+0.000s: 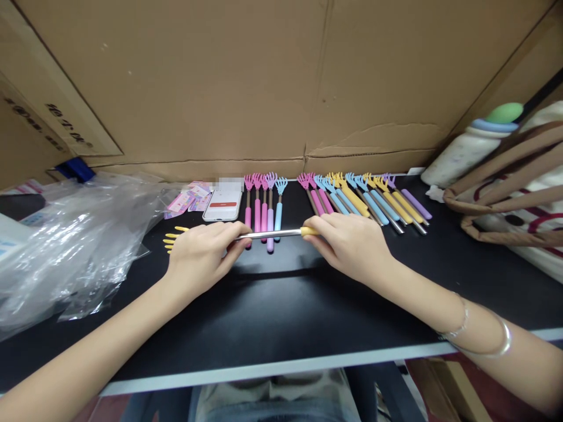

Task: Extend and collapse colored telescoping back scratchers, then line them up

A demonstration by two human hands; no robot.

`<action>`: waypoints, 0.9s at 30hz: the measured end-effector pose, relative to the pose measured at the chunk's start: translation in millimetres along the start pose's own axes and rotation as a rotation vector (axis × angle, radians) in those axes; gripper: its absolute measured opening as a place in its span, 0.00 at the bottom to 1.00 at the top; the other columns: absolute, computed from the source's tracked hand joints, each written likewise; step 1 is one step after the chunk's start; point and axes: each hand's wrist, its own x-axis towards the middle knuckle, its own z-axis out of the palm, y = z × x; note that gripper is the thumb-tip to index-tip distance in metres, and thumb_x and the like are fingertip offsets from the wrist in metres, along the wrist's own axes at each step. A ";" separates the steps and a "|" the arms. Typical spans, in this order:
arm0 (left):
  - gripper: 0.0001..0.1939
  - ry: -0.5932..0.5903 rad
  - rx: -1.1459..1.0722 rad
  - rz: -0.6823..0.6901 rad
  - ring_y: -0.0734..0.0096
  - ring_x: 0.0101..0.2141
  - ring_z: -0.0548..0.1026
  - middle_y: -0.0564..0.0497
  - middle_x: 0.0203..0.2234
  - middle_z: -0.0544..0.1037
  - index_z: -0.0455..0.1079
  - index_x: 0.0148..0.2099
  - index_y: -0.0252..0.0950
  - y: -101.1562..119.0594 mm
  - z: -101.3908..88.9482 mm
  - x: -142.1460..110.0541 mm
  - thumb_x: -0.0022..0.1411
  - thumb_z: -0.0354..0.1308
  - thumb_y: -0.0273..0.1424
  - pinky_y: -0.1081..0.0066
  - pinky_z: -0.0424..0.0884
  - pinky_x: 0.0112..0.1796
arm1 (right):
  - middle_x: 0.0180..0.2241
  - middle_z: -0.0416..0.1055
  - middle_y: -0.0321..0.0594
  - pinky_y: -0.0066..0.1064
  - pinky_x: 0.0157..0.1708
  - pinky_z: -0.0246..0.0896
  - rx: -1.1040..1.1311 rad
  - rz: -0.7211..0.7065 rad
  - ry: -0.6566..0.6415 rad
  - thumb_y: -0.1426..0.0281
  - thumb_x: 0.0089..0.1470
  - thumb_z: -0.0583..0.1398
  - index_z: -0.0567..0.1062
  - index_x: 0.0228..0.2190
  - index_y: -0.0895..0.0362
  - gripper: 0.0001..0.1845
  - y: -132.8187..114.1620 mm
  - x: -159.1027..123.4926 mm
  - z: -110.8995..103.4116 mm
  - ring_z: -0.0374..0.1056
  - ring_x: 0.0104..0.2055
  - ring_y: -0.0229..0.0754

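Between both hands a yellow back scratcher (281, 233) is stretched out level above the black table. My left hand (206, 249) is closed round its claw end, and the yellow prongs poke out past the hand's left side. Closed on the yellow grip at the other end is my right hand (352, 243); most of the grip is hidden under it. The bare metal rod shows between the hands. Behind the rod lies a row of pink, purple and blue back scratchers (270, 217). Further right, a larger row of back scratchers (365, 196) in mixed colours lies behind my right hand.
Clear plastic bags (88, 240) are heaped at the left. Colourful cards (189, 198) and a phone (223, 202) lie behind my left hand. At the right stand a white bottle (468, 149) and a bag with brown handles (505, 199). Cardboard (211, 82) walls the back.
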 end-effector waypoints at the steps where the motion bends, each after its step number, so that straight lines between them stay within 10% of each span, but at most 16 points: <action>1: 0.13 -0.003 0.003 -0.002 0.71 0.27 0.74 0.54 0.28 0.78 0.69 0.38 0.40 -0.1 0.1 -0.4 0.66 0.45 0.38 0.73 0.59 0.26 | 0.26 0.71 0.36 0.30 0.24 0.39 0.009 0.003 -0.006 0.58 0.62 0.46 0.72 0.32 0.56 0.21 0.2 0.0 0.2 0.64 0.28 0.34; 27: 0.13 -0.041 0.019 -0.012 0.72 0.27 0.73 0.54 0.27 0.78 0.69 0.38 0.41 0.0 3.1 -0.6 0.66 0.45 0.38 0.73 0.59 0.26 | 0.24 0.71 0.35 0.28 0.21 0.36 0.075 -0.014 -0.082 0.58 0.62 0.45 0.69 0.29 0.56 0.20 1.1 0.5 4.1 0.63 0.23 0.33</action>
